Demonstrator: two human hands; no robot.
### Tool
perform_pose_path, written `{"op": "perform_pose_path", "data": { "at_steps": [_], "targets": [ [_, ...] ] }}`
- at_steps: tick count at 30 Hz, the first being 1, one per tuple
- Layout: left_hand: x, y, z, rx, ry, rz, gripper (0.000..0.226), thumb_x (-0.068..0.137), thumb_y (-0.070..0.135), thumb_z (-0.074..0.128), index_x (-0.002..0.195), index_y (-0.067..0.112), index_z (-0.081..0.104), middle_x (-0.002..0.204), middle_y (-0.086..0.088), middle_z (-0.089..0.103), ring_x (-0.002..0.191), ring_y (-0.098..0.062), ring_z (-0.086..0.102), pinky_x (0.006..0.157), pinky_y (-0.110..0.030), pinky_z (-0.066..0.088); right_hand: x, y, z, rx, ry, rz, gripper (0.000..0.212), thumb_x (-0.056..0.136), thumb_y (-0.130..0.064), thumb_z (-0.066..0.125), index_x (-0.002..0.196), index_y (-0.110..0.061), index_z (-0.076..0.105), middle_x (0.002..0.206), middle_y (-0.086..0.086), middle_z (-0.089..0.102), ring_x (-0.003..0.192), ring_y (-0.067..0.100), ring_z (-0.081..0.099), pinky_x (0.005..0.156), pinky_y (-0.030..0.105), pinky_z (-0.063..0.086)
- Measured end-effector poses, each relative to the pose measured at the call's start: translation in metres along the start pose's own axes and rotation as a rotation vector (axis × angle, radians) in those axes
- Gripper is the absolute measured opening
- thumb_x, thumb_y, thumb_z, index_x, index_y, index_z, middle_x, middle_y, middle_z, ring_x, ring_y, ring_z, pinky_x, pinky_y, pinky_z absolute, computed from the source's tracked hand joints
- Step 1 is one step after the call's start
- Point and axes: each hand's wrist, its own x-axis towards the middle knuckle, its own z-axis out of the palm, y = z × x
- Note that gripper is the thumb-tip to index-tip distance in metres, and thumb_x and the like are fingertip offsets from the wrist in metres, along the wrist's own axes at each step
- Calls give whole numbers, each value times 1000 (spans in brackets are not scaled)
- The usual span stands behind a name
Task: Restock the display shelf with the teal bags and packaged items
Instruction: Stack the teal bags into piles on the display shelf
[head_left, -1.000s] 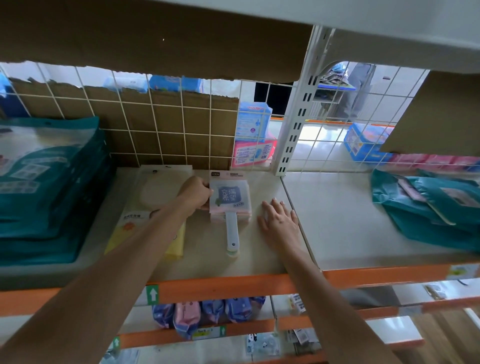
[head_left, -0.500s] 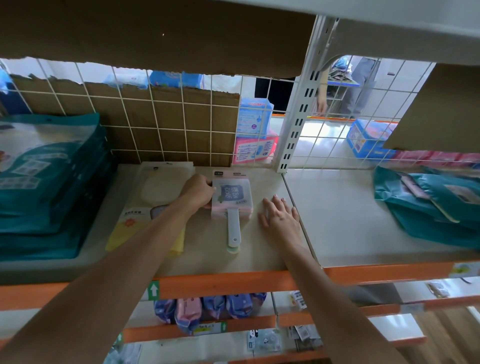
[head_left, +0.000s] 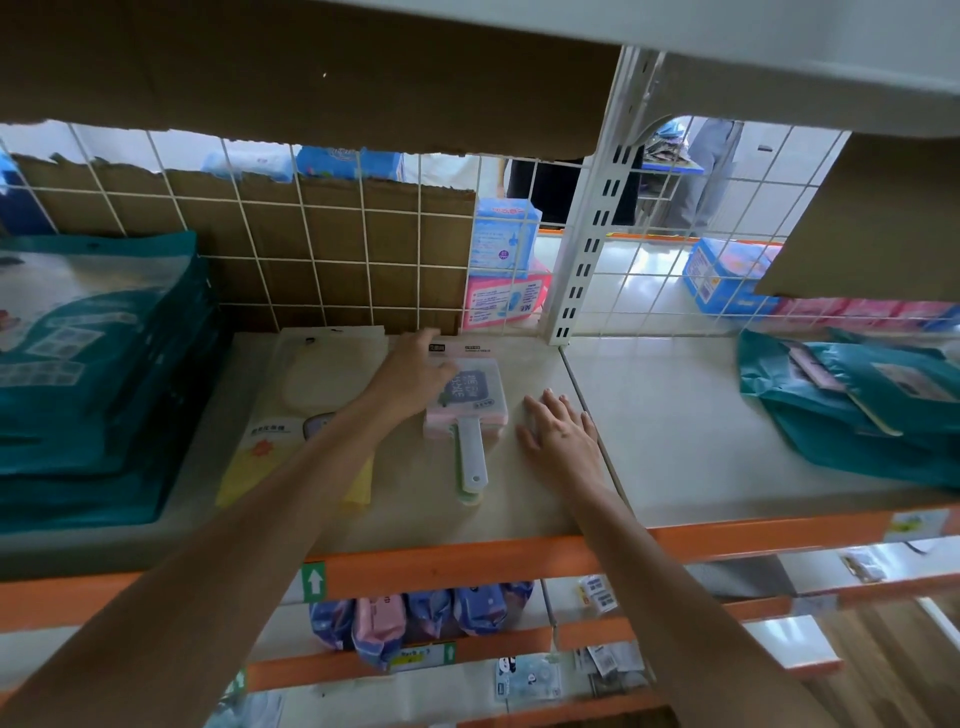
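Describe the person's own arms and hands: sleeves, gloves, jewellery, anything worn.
Both arms are bare as far as the view shows: no sleeve edge appears on the left forearm or the right forearm. The left hand and right hand wear no gloves. No watch, bracelet or ring shows on either, though the left hand is slightly blurred.

On your left, a tall flat stack of teal plastic bags (head_left: 98, 374) lies on the beige shelf board (head_left: 675, 441). A loose, slumped heap of teal bags (head_left: 857, 410) sits far right. Between them you have a flat clear-and-yellow packet (head_left: 311, 410) just beside a pink packaged brush (head_left: 467, 410), handle toward you.
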Motion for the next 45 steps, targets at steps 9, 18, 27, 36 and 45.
{"op": "perform_pose_path", "data": {
  "at_steps": [9, 18, 27, 36, 45],
  "targets": [
    [-28, -8, 34, 463, 10, 353, 65, 91, 44, 52, 145, 21, 23, 155, -5, 15, 143, -26, 10, 116, -47, 13, -12, -4, -14, -176, 51, -32, 56, 99, -40, 35, 149, -24, 17, 158, 7, 9, 146, 24, 1, 116, 44, 0],
    [-32, 30, 69, 647, -59, 482, 65, 94, 45, 45, 148, 23, 17, 158, -4, 6, 145, -25, 1, 115, -49, 0, -54, 35, -42, -245, 164, 153, 57, 98, -40, 37, 149, -25, 17, 158, 7, 10, 146, 27, 2, 116, 47, -1],
    [-37, 72, 116, 690, -221, 537, 66, 94, 42, 45, 148, 23, 13, 157, -6, 4, 144, -26, 2, 116, -46, -1, -77, 94, -68, -453, 128, 225, 61, 97, -43, 37, 150, -25, 12, 158, 8, 5, 145, 29, -4, 114, 52, -4],
    [-43, 132, 190, 693, -171, 470, 64, 94, 44, 43, 148, 23, 15, 157, -6, 6, 144, -26, -8, 113, -51, -7, -80, 191, -107, -429, 88, 192, 64, 97, -45, 38, 150, -26, 8, 159, 9, 0, 145, 31, -4, 115, 51, -1],
    [-56, 217, 296, 558, -183, 448, 64, 95, 43, 44, 148, 23, 16, 158, -4, 4, 145, -24, -6, 114, -49, -4, -100, 312, -149, -339, 129, 144, 63, 96, -42, 41, 150, -24, 14, 158, 9, 5, 145, 29, 0, 115, 49, 1]
  ]
}}
